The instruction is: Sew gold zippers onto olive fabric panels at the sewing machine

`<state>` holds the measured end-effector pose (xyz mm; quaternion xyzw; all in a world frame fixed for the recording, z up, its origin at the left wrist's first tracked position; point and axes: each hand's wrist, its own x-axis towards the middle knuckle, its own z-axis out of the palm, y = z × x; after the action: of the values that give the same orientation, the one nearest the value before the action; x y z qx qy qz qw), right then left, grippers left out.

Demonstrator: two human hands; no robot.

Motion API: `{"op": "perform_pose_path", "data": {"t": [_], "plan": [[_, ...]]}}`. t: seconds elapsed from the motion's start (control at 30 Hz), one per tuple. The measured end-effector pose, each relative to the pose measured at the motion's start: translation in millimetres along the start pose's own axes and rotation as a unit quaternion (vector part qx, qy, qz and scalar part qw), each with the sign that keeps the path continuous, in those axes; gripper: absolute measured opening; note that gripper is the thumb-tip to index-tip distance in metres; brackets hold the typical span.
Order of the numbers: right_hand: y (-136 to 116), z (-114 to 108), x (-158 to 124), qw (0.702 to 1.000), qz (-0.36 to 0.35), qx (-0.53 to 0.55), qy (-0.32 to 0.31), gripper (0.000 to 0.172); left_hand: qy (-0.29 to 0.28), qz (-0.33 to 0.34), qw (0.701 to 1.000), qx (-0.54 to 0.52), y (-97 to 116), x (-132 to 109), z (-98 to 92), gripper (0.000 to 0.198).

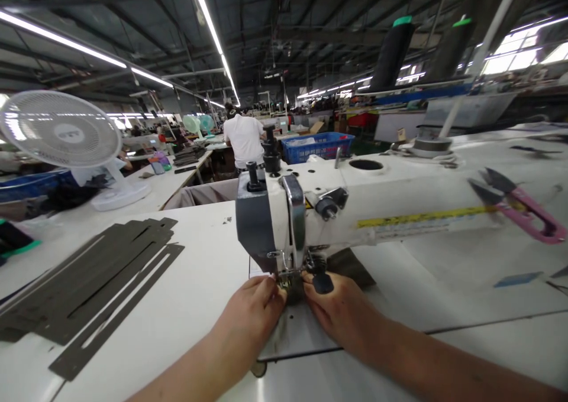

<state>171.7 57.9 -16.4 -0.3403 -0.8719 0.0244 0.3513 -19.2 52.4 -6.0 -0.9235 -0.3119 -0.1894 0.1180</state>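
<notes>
Left hand (251, 314) and right hand (341, 307) half-closed, fingertips pinching dark fabric strip (293, 289) under presser foot (284, 279) of white sewing machine (377, 204); more dark strips (93, 284) left of machine; pink thread snips (519, 207) on its arm

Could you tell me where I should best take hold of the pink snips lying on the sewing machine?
Take the snips by the rounded end of the pink handle, coming from the right. The dark blades point left, so your hands stay clear of them.
</notes>
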Motion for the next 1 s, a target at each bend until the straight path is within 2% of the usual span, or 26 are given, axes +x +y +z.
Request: {"op": "perform_pose_path", "data": {"t": [0.2,0.4,0.63,0.87,1.0], "plan": [[4,4,1,0.999,0.014,-0.024,-0.023,0.03,0.005,0.001,1.0,-0.005,-1,3,-3.8,0.027],[8,9,0,0.999,0.015,-0.024,-0.023,0.028,0.017,0.0,1.0,0.01,-5,0,4.6,0.025],[9,9,-2,1.0,0.019,-0.008,-0.022,0.027,0.028,0.002,0.998,-0.051,-4,-1,-0.1,0.019],[9,13,0,0.999,0.029,-0.007,-0.017,0.027,0.048,-0.046,0.994,-0.084,-2,-1,2.8,0.015],[6,8,1,0.999,0.022,0.034,-0.02,0.03,0.059,-0.055,0.993,-0.091,-5,-1,5.4,0.015]]}}
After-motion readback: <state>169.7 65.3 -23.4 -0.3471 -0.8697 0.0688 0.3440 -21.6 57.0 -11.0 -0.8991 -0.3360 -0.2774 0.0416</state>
